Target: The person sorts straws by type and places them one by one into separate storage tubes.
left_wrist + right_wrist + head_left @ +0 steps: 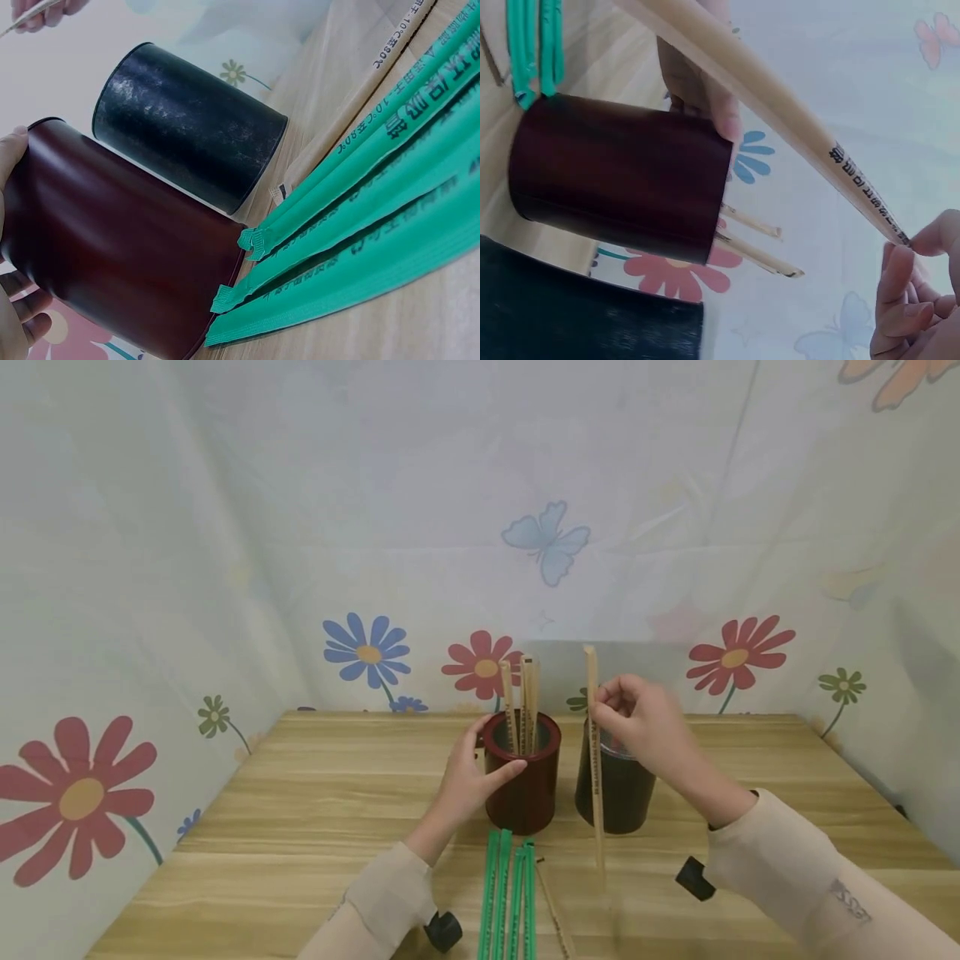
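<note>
My left hand [463, 781] holds a dark red cup [521, 797] upright on the table, thumb at the near rim and the other fingers round its left side. Several straws in tan paper wrappers [528, 714] stand inside it. My right hand [648, 727] pinches one more tan-wrapped straw [596, 768] near its upper part, between thumb and fingertips. This straw hangs almost vertically in front of a black cup [618, 802], its lower end blurred. In the right wrist view, the pinched straw [780, 120] crosses in front of the red cup's upper area.
Several straws in green wrappers [491, 893] lie side by side on the wooden table [337, 802], close before the red cup. One tan-wrapped straw [553, 906] lies to their right. Behind the table hangs a flower-printed cloth [420, 560].
</note>
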Demonstrator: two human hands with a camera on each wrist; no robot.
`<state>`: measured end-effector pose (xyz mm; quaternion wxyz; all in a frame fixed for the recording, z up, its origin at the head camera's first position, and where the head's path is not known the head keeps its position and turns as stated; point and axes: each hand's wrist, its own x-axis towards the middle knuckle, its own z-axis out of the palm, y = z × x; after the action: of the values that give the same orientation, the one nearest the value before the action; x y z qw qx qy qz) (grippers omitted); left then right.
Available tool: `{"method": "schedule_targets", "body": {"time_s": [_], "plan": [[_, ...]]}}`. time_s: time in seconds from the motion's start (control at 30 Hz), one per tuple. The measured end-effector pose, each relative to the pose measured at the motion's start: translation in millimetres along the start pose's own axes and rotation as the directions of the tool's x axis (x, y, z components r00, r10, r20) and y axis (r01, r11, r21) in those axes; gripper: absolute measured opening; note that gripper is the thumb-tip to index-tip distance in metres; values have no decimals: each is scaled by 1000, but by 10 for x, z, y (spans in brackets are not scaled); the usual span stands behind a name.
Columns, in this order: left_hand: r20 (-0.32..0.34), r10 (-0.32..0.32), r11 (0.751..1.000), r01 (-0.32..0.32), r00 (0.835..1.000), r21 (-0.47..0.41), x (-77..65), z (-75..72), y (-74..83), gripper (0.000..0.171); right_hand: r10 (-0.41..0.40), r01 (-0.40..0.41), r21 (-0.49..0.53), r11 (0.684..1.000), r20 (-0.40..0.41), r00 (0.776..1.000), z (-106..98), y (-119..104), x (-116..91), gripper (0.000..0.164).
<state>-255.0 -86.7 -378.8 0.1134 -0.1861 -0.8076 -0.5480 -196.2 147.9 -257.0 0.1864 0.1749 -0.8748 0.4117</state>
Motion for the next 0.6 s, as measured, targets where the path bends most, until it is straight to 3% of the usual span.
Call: {"method": "schedule_targets", "body": {"time_s": [0.3,0.6], "plan": [[-10,11,1000,-11,1000,0,0,7,-12,88,-12,21,81,996,-118,993,-135,-83,302,19],[-6,5,1000,-5,1000,3,-4,3,12,87,-16,35,87,996,-214,977,-204,-113,557,22]]}}
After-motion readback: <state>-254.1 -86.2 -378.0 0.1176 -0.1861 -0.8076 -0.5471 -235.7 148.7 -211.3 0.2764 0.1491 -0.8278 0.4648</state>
